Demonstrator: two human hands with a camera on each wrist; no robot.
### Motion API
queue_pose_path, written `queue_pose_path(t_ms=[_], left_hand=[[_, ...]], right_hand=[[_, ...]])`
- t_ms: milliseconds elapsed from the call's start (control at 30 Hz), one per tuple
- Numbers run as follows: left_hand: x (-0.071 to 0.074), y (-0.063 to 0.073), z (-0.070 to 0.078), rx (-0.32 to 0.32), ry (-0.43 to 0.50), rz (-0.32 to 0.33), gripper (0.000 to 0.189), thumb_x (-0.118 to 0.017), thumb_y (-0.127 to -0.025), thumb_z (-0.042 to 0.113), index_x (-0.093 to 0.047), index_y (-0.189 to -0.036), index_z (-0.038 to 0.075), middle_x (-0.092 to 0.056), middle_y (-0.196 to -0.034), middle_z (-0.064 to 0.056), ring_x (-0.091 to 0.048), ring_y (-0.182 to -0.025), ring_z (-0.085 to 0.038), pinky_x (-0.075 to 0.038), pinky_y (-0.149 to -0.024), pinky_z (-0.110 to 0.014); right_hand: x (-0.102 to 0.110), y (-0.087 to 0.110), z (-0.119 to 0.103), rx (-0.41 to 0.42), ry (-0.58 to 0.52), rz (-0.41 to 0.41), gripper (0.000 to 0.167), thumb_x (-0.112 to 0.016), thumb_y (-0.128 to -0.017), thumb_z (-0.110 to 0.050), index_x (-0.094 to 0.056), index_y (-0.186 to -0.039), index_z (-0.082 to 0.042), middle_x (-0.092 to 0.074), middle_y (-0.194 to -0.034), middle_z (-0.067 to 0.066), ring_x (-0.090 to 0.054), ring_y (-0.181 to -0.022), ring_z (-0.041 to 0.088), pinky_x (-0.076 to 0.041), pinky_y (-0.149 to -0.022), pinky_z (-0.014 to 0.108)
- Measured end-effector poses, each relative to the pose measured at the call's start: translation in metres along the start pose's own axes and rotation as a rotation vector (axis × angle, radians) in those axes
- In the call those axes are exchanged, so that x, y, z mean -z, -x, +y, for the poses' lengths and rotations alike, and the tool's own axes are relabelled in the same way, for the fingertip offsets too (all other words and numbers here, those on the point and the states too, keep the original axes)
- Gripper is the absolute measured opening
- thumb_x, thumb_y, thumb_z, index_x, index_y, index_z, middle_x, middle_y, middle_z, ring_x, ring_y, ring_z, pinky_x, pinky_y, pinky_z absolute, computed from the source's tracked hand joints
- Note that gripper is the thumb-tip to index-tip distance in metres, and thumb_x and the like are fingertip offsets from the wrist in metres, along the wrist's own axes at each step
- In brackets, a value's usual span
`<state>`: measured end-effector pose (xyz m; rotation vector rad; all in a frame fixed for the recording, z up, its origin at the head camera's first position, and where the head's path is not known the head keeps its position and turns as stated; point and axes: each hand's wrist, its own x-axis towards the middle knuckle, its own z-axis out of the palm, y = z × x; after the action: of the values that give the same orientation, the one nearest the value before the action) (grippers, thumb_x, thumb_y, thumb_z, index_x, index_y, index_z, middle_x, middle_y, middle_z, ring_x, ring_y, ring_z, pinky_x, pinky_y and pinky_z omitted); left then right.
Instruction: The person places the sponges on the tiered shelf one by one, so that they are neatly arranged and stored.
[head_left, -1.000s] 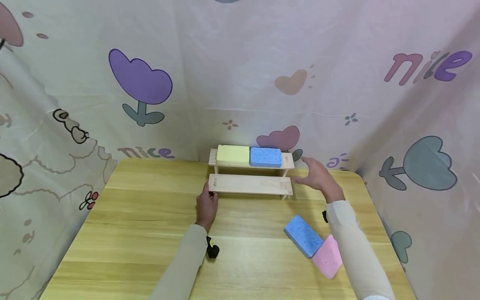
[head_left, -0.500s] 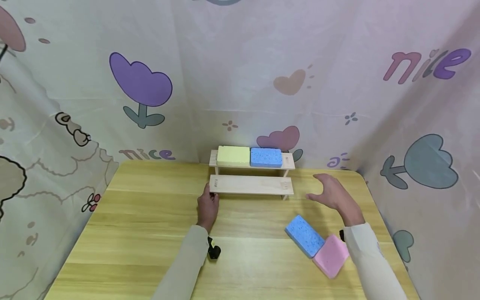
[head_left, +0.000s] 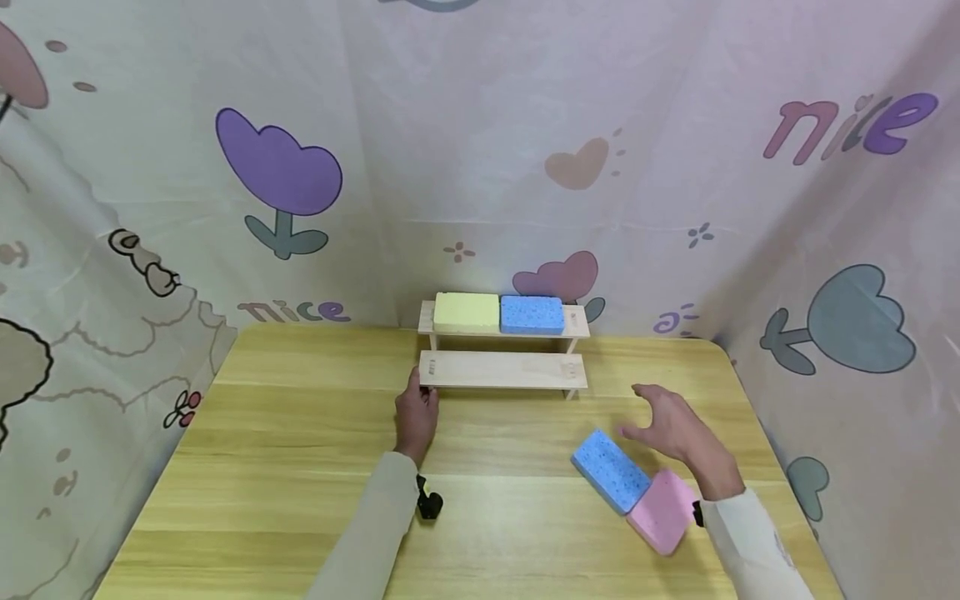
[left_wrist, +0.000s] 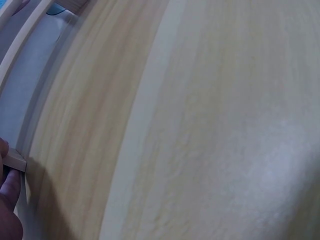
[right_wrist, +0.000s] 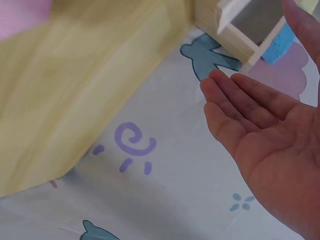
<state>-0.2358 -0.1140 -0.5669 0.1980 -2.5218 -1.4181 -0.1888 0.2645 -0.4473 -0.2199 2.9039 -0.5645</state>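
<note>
A two-tier wooden rack (head_left: 501,370) stands at the back of the table. On its upper tier lie a yellow sponge (head_left: 467,312) and, to the right, a blue sponge (head_left: 532,315); the lower tier is bare. My left hand (head_left: 416,415) grips the rack's front left end, and the left wrist view shows its fingers (left_wrist: 11,187) at a wooden leg (left_wrist: 15,160). Holding nothing, my right hand (head_left: 670,425) hovers with spread fingers just beyond a second blue sponge (head_left: 611,472) on the table. Against that sponge's lower corner lies a pink sponge (head_left: 662,512).
The wooden table (head_left: 300,467) ends at a patterned cloth backdrop (head_left: 420,150) behind the rack. More of this cloth hangs along the left and right sides.
My right hand has drawn back from the rack's right end, moving right and toward me to near the loose sponges. The left hand keeps its grip on the rack.
</note>
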Motion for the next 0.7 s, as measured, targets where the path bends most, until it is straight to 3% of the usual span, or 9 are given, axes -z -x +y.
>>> queue_pose_path(t_ms=[367, 700], left_hand=[[-0.001, 0.000, -0.001, -0.002, 0.007, 0.021, 0.053, -0.059, -0.091, 0.003, -0.041, -0.141, 0.003, -0.067, -0.106, -0.026, -0.067, -0.097, -0.035, -0.057, -0.075, -0.045], [-0.002, -0.001, -0.001, 0.002, -0.002, 0.013, 0.052, -0.059, -0.092, 0.005, -0.041, -0.141, 0.005, -0.067, -0.108, -0.024, -0.067, -0.098, -0.034, -0.057, -0.076, -0.045]], right_hand=[[-0.026, 0.017, -0.002, -0.016, -0.082, -0.011, 0.077, -0.075, -0.080, -0.035, -0.044, -0.135, 0.008, -0.050, -0.135, 0.027, -0.048, -0.123, 0.044, -0.045, -0.096, 0.057], [-0.045, 0.028, 0.000, -0.055, -0.059, -0.044, 0.085, -0.079, -0.074, -0.041, -0.045, -0.133, 0.009, -0.052, -0.132, 0.027, -0.050, -0.122, 0.043, -0.045, -0.095, 0.055]])
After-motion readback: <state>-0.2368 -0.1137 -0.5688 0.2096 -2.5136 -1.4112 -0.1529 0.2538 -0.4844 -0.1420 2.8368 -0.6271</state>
